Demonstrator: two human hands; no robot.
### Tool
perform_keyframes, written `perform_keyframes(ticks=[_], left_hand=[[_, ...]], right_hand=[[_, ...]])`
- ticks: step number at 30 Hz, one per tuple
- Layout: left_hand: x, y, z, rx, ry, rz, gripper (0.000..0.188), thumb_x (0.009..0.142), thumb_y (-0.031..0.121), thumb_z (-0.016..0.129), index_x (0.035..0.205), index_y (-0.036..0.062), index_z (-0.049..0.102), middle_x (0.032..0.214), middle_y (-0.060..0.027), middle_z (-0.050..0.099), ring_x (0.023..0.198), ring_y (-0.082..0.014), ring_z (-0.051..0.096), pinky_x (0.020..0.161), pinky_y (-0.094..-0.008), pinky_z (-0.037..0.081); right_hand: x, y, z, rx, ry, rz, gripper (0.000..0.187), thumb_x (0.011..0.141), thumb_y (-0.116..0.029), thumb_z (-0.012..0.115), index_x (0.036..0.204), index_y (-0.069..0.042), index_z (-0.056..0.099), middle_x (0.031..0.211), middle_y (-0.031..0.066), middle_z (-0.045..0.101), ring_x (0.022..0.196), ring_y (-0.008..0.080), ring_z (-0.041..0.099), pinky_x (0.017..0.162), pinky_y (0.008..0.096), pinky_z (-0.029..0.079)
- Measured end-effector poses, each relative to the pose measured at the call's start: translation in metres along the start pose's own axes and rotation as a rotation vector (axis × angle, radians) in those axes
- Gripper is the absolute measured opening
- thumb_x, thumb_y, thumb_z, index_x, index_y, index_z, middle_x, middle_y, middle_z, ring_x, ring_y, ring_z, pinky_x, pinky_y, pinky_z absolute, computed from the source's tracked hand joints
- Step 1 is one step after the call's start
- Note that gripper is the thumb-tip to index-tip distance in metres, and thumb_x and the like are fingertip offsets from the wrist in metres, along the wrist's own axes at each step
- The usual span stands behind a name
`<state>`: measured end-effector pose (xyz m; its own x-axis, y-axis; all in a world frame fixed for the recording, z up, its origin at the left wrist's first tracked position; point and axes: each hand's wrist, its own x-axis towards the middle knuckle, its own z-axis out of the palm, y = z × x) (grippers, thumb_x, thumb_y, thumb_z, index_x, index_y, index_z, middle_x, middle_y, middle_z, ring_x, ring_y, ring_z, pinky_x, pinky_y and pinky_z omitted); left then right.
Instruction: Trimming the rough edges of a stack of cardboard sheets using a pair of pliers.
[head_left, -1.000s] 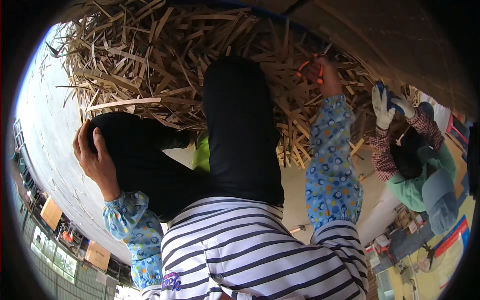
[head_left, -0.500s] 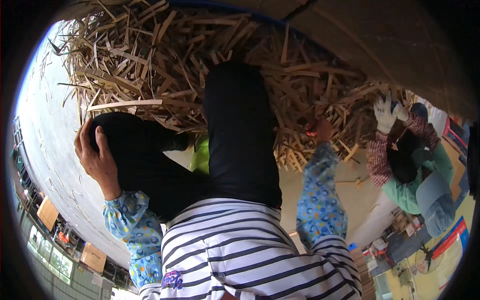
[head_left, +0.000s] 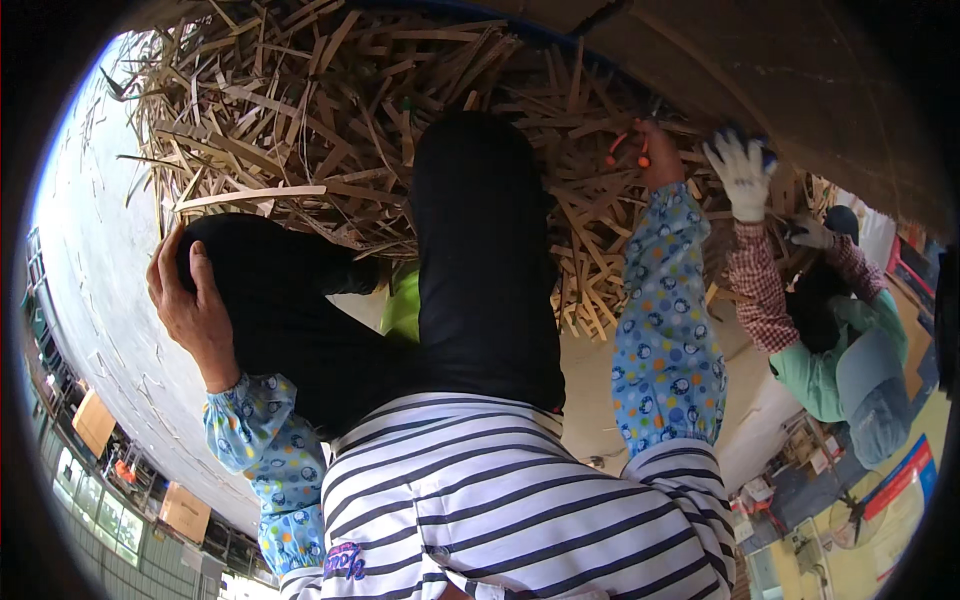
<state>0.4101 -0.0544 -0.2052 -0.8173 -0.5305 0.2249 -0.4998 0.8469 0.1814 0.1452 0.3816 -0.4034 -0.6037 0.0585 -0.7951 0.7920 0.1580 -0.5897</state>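
My left hand point(head_left: 192, 300) rests on my bent left knee, thumb and fingers spread over the black trouser cloth, with nothing in it. At the far right my right hand point(head_left: 660, 160) is closed round a red-handled tool point(head_left: 643, 150). Its two curved handles with orange ends stand apart, as on snips or pliers; a small metallic part seems to show beyond the fingers. Below that hand lies a large heap of flat, thin tan strips point(head_left: 280, 130), loose and tangled. The heap spreads in front of both my knees. Which strip, if any, the tool touches is too small to tell.
A co-worker in a cap point(head_left: 870, 390) is close on the right, one white-gloved hand point(head_left: 742, 175) raised near my right hand. A large brown sheet point(head_left: 780, 90) borders the heap at the far right. Beneath me is something lime green point(head_left: 402, 308). Cardboard boxes point(head_left: 185, 512) stand lower left.
My right hand with the red-handled tool has moved away from me, toward the brown sheet. The co-worker's gloved hands have moved apart. My left hand has stayed on the knee.
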Motion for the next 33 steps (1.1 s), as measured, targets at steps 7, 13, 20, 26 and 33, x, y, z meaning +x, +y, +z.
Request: perform_keyframes(ticks=[7, 13, 20, 26, 33], left_hand=[[-0.004, -0.007, -0.006, 0.022, 0.031, -0.011, 0.027, 0.091, 0.021, 0.058, 0.115, 0.0094, 0.062, 0.113, -0.0105, 0.06, 0.107, -0.0268, 0.055, 0.092, -0.0357, 0.043], [0.008, 0.014, 0.025, -0.076, -0.007, 0.023, 0.027, 0.09, 0.02, 0.058, 0.114, 0.0079, 0.062, 0.112, -0.0113, 0.06, 0.106, -0.027, 0.055, 0.092, -0.0358, 0.042], [0.003, 0.003, 0.001, 0.015, -0.001, 0.039, 0.027, 0.091, 0.02, 0.057, 0.114, 0.0077, 0.062, 0.113, -0.0114, 0.059, 0.107, -0.0267, 0.054, 0.092, -0.0356, 0.042], [0.002, 0.002, 0.002, 0.019, 0.003, 0.028, 0.027, 0.091, 0.021, 0.057, 0.115, 0.0085, 0.062, 0.113, -0.0111, 0.059, 0.107, -0.0259, 0.055, 0.093, -0.0353, 0.042], [-0.001, -0.001, -0.001, 0.003, 0.003, -0.007, 0.027, 0.091, 0.021, 0.057, 0.115, 0.0084, 0.062, 0.113, -0.0109, 0.059, 0.107, -0.0262, 0.055, 0.093, -0.0356, 0.042]], right_hand=[[0.024, 0.017, 0.02, 0.145, -0.014, -0.034, 0.029, 0.092, -0.029, 0.046, 0.09, -0.003, 0.059, 0.071, 0.0066, 0.056, 0.061, 0.0199, 0.055, 0.058, 0.0359, 0.048], [0.073, 0.207, -0.152, -0.878, 0.249, -1.044, 0.031, 0.094, -0.029, 0.048, 0.104, -0.003, 0.061, 0.079, 0.0087, 0.059, 0.062, 0.0164, 0.054, 0.057, 0.0323, 0.048], [-0.042, 0.023, -0.004, -0.189, -0.09, -0.346, 0.025, 0.089, -0.024, 0.053, 0.103, -0.003, 0.057, 0.079, 0.0064, 0.063, 0.071, 0.0149, 0.061, 0.06, 0.0298, 0.052], [0.024, 0.013, 0.023, 0.208, -0.159, -0.031, 0.017, 0.09, -0.017, 0.051, 0.089, -0.001, 0.056, 0.089, 0.0147, 0.066, 0.075, 0.0192, 0.063, 0.06, 0.0322, 0.053], [0.042, 0.017, 0.058, 0.298, -0.036, -0.074, 0.023, 0.083, -0.015, 0.059, 0.067, -0.008, 0.045, 0.064, 0.0019, 0.045, 0.058, 0.0163, 0.045, 0.054, 0.038, 0.043]])
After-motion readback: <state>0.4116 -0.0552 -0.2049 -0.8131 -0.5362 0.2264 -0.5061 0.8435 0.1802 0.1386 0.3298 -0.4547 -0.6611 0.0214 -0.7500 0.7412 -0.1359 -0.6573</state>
